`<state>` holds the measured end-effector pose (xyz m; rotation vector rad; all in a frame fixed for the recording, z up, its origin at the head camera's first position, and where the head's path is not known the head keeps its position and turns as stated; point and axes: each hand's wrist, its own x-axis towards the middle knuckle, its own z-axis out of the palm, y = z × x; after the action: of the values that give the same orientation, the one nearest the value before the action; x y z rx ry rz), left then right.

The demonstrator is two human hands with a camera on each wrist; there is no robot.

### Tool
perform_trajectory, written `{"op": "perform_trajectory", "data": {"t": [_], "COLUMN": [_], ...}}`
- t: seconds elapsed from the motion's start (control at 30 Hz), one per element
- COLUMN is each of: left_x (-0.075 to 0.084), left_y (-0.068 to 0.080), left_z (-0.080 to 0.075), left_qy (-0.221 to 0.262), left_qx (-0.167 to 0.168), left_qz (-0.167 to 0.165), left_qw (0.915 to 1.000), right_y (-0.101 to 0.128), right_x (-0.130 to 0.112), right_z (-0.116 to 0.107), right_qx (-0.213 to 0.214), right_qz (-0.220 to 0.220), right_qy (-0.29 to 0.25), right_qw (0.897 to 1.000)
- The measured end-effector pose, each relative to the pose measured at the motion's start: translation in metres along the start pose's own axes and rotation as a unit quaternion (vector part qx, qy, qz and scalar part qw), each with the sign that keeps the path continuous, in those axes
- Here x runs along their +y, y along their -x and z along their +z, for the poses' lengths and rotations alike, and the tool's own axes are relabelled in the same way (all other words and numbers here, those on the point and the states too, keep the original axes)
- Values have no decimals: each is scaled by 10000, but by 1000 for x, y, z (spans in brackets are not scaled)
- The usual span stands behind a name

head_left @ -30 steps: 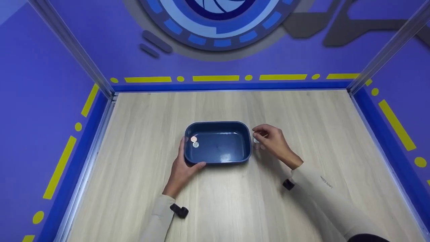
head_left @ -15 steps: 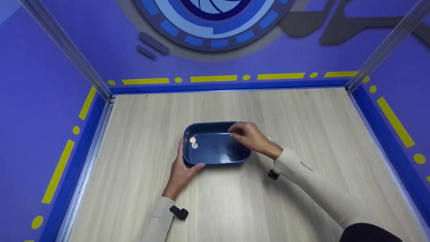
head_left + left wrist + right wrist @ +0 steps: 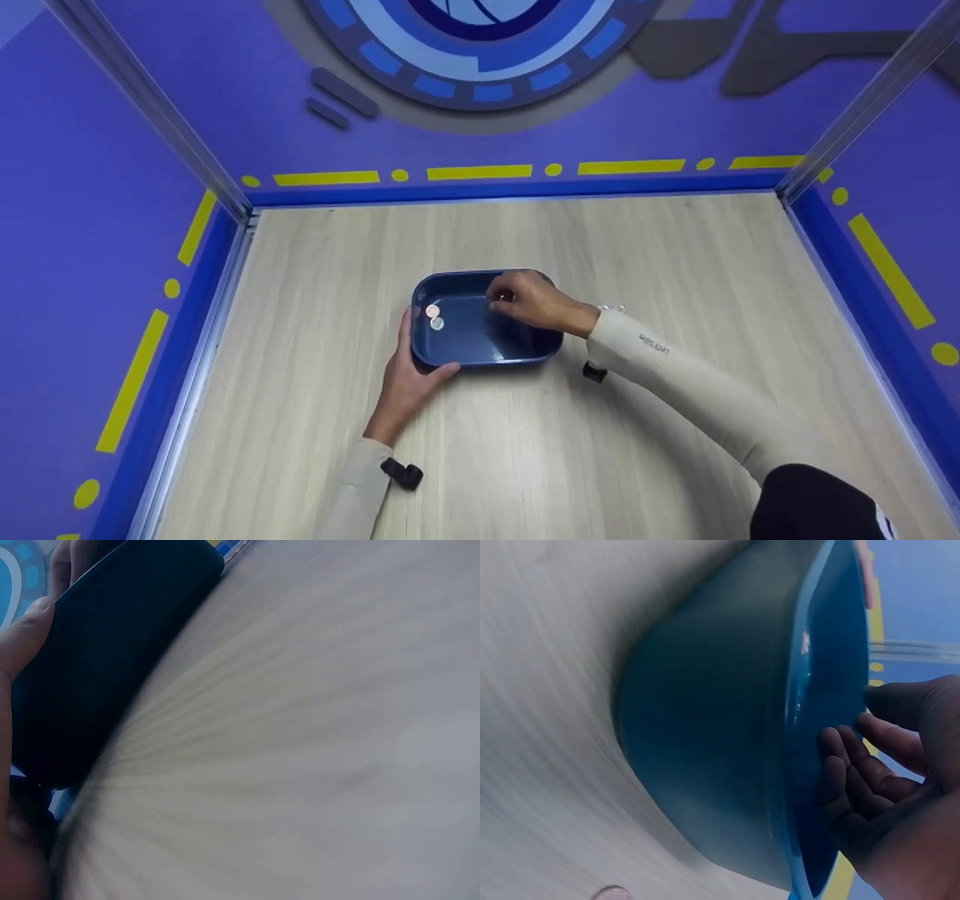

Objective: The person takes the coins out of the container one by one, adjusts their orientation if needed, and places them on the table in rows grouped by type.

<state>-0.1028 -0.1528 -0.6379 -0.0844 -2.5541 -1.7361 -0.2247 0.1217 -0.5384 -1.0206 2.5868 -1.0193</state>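
A dark blue plastic basin (image 3: 480, 339) stands on the wooden table. My left hand (image 3: 407, 381) grips its left end, thumb on the near rim and fingers along the outer wall; the thumb also shows in the left wrist view. Inside at the left lie a copper-coloured coin (image 3: 433, 310) and a silvery coin (image 3: 437, 324). My right hand (image 3: 534, 303) is over the basin's right half, fingers bent, thumb and forefinger tips close together. A small coppery glint shows between them, with the pinched coin mostly hidden by the fingers.
Just behind the right sleeve, small silvery coins (image 3: 619, 308) lie on the table (image 3: 360, 262). In the right wrist view a coin (image 3: 611, 893) sits beside the basin. Blue printed panels (image 3: 480, 142) stand around the table's back and sides.
My right hand has moved left from the coins beside the basin to above the inside of it. The left hand, the basin and the two coins in it have stayed put.
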Motion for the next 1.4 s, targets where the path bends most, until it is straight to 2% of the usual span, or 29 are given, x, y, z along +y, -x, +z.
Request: {"op": "perform_trajectory", "data": {"t": [0.27,0.47,0.87,1.13,1.4], "left_x": [1,1,-2,-1,0], "left_y": [0,0,-1,-3,-1], "left_z": [-1,-1,-2,1,-1], "left_qy": [-17,4,60,25,1], "left_qx": [5,-62,-64,-72,-5], "left_qz": [23,46,99,171,-41], "left_qw": [10000,10000,9999,9998,10000], "right_y": [-22,-32,-57,-65,-73], "right_x": [1,4,-4,-4,-13], "right_z": [5,14,25,24,16], "right_qx": [-515,-742,-1523,-1971,-2391], "right_qz": [-238,-388,-590,-579,-571], "right_qy": [112,136,395,542,383], "right_qw": [9983,9964,9858,9772,9686]}}
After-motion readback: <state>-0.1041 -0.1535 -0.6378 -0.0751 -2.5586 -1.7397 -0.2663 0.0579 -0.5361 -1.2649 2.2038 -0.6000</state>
